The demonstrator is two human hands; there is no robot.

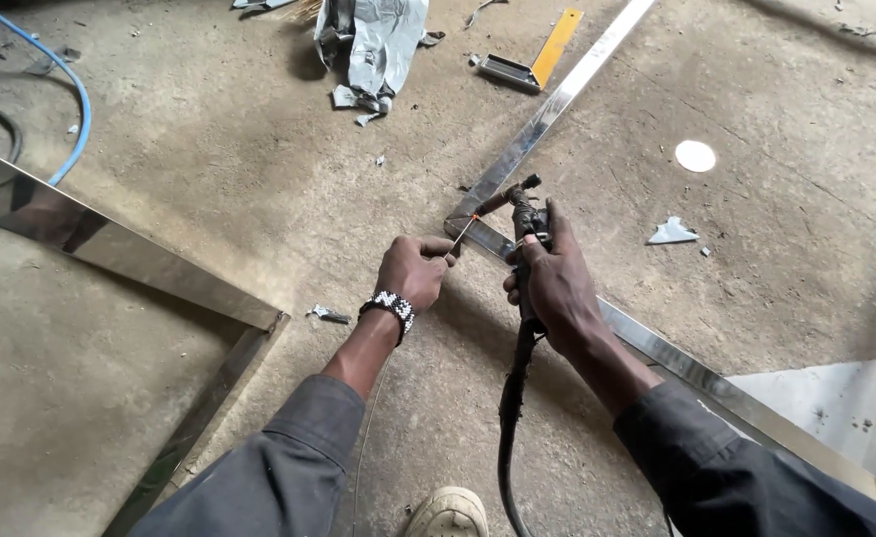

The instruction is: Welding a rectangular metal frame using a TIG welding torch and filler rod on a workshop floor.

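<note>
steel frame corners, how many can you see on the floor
2: one corner at the torch tip between both hands, another at lower left. Others may lie outside the view.

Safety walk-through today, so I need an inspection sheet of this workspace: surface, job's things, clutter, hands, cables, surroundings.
Surface: bare concrete floor, dusty.
Job's things: torch and thin rod meet at the corner of the steel frame.
Clutter: crumpled sheet, square, white disc, scraps.
Hands: left hand pinches the rod; right hand grips the torch.
Cables: blue hose; torch hose.
Surroundings: second frame at left.
</note>
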